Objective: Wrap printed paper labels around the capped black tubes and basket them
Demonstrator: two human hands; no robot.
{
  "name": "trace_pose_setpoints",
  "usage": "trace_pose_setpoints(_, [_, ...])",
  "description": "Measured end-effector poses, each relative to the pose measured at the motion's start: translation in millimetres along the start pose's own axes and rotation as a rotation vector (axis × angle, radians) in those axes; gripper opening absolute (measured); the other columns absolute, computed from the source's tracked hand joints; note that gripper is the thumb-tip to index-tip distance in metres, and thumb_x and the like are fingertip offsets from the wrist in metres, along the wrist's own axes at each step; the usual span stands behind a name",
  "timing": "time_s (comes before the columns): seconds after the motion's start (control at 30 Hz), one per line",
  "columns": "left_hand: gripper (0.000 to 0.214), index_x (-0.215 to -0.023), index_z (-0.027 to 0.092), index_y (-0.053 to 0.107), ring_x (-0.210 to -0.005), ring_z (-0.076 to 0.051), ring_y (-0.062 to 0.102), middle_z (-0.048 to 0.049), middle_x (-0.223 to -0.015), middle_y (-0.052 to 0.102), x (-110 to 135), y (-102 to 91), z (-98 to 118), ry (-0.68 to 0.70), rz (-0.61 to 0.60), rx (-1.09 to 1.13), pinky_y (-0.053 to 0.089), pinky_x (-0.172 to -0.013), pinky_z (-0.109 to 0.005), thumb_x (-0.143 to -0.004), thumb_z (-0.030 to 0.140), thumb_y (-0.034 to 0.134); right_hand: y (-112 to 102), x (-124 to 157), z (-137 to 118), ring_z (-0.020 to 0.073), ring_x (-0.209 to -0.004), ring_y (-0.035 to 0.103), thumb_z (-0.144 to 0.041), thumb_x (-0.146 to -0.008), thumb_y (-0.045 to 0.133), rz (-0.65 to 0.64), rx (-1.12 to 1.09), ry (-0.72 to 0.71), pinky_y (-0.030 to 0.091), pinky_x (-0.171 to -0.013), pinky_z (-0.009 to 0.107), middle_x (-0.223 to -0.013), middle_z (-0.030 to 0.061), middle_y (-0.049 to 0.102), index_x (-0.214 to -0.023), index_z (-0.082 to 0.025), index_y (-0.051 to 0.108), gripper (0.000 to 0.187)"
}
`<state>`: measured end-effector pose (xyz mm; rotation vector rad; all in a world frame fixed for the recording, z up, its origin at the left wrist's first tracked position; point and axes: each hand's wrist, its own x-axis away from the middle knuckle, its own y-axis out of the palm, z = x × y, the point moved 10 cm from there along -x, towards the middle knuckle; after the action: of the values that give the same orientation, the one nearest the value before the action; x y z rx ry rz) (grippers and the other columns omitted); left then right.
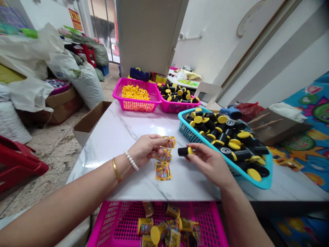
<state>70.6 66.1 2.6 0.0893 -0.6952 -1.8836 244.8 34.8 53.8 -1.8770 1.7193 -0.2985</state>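
Between the thumb and fingers of my left hand (147, 149) is a small orange printed label (170, 141), held just above the table. More such labels (163, 171) lie on the marble-patterned top under and in front of that hand. My right hand (209, 164) pinches a small black cylinder with a yellow cap (183, 151), lying sideways in the fingertips, close to the label. Right beside it stands a turquoise basket (268, 171) heaped with similar black and yellow cylinders. Below the table edge, a pink basket (102, 223) holds several cylinders wrapped in orange labels.
At the table's far side, one pink basket (136, 105) holds yellow ring-like parts, and another pink basket (177, 107) holds black cylinders. A tape dispenser (138, 73) sits behind them. An open cardboard box (89, 120) and white sacks (86, 82) stand on the floor at left.
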Motion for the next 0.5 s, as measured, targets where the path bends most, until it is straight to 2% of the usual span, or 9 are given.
trace_pose_setpoints(0.1, [0.012, -0.078, 0.009, 0.068, -0.045, -0.002, 0.047, -0.0090, -0.082, 0.068, 0.1, 0.5, -0.9, -0.014, 0.001, 0.031, 0.016, -0.035, -0.015, -0.075, 0.019, 0.075, -2.0, -6.4, 3.7, 0.0192, -0.083, 0.068, -0.031, -0.083, 0.066, 0.081, -0.496, 0.080, 0.058, -0.077, 0.036, -0.097, 0.0051, 0.071, -0.104, -0.022, 0.068, 0.024])
trace_pose_setpoints(0.17, [0.015, -0.079, 0.009, 0.069, -0.045, -0.002, 0.045, -0.0076, -0.078, 0.067, 0.8, 1.6, -0.9, -0.017, -0.004, 0.061, 0.017, -0.036, -0.014, -0.073, 0.020, 0.076, 5.0, -11.4, 0.4, 0.0194, -0.089, 0.068, -0.030, -0.082, 0.067, 0.093, -0.678, 0.098, 0.058, -0.079, 0.036, -0.099, 0.0051, 0.071, -0.099, -0.021, 0.070, 0.019])
trace_pose_setpoints(0.33, [0.020, -0.074, 0.009, 0.067, -0.041, -0.002, 0.038, 0.0003, -0.056, 0.053, 0.1, 3.9, 0.8, 0.015, -0.041, 0.110, 0.014, -0.036, -0.014, -0.070, 0.023, 0.079, 27.8, -17.7, -2.9, 0.0195, -0.093, 0.068, -0.030, -0.081, 0.069, 0.063, -0.797, 0.140, 0.058, -0.086, 0.038, -0.099, 0.0057, 0.071, -0.095, -0.019, 0.071, 0.018])
trace_pose_setpoints(0.5, [0.020, -0.072, 0.009, 0.066, -0.039, -0.001, 0.034, 0.0017, -0.055, 0.052, -1.2, 2.9, 0.3, 0.030, -0.046, 0.119, 0.013, -0.036, -0.015, -0.070, 0.024, 0.080, 30.0, -14.7, -1.8, 0.0189, -0.092, 0.068, -0.032, -0.082, 0.068, 0.089, -0.724, 0.134, 0.058, -0.087, 0.041, -0.096, 0.0042, 0.071, -0.094, -0.019, 0.069, 0.017])
